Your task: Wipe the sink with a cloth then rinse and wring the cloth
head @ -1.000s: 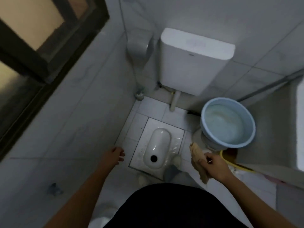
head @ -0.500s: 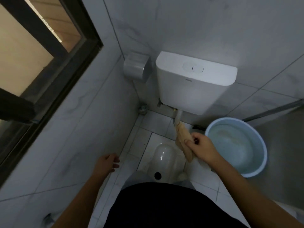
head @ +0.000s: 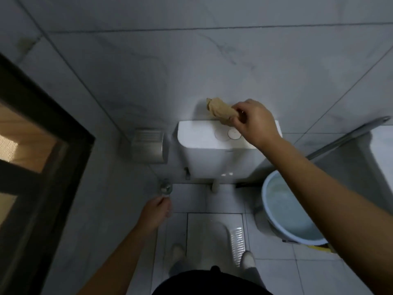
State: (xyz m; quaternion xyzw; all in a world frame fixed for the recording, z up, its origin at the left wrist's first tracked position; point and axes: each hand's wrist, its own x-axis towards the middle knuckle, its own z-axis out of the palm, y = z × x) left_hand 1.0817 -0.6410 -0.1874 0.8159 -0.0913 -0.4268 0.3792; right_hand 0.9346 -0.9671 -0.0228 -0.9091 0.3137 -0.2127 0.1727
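Grey-tiled toilet stall: at 7 o'clock the left hand hangs loosely curled with nothing in it, likely just for balance. At 12 o'clock the right hand grips the tan cloth, twisted into a tight rope, just above the cistern lid, perhaps to park it there. A blue bucket waits at 4 o'clock.

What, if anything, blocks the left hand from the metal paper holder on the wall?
Likely nothing, so yes. The left hand hangs loose, holding nothing, just below the paper holder, and the way up along the wall looks free. The right hand and its cloth are off over the cistern.
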